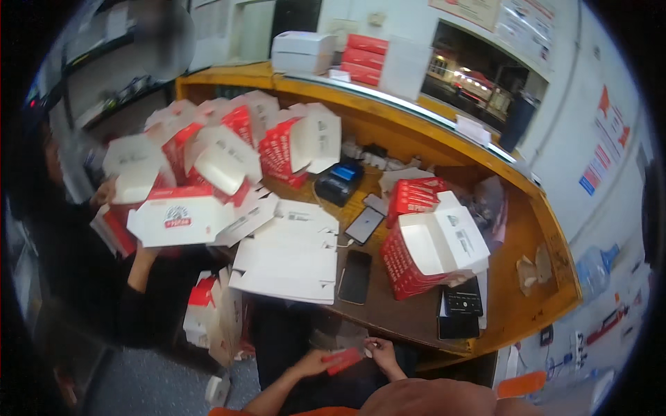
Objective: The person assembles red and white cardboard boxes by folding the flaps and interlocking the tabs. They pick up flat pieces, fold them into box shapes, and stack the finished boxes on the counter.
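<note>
Low at the centre, over my lap, my left hand (315, 362) grips a small flat red piece (343, 360), which looks like a packet or card; its exact kind is blurred. A greyish see-through patch shows just above it. Close by, to the right, my right hand (383, 353) has its fingers pinched together at a small pale bit too small to name. In front of my hands, a flat unfolded white carton (286, 253) lies across the table's near edge. Right of that rests a dark phone (354, 276).
At left a co-worker's hands hold a red-and-white food box (182, 220). Several open boxes (225, 161) crowd the table's left. A tall open box (431, 243) stands at right beside phones (463, 297). A black card terminal (339, 182) sits mid-table; a white printer (303, 53) is on the ledge.
</note>
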`<state>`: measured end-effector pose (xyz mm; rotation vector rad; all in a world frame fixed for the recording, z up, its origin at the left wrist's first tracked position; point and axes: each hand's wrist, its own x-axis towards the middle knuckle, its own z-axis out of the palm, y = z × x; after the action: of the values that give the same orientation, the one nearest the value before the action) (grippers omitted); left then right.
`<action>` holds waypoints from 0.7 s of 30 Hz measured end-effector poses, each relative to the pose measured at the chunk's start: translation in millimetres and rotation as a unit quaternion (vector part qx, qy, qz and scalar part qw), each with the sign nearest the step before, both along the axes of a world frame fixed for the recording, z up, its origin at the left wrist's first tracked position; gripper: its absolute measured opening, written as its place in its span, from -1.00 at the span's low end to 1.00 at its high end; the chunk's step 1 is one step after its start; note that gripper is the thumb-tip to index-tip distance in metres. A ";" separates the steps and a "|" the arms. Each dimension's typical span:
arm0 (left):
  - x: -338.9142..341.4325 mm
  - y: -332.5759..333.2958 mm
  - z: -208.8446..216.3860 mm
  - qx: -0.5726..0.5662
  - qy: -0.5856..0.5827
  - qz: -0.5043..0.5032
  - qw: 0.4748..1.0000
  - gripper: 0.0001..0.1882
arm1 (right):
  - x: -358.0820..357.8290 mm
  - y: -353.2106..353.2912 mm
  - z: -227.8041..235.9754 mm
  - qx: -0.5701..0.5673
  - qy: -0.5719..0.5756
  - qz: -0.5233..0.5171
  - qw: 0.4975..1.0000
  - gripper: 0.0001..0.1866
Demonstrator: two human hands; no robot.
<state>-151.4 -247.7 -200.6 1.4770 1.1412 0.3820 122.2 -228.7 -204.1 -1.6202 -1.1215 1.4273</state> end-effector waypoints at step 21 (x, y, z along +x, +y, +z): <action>33.7 -37.6 -22.0 -0.011 -0.054 0.209 0.976 -0.48 | -24.4 -31.6 -58.1 0.283 -0.277 0.253 0.883 -0.70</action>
<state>-117.7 -285.3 -222.6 1.1758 1.3624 0.7266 97.8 -260.3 -262.3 -1.3698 -2.1831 0.7679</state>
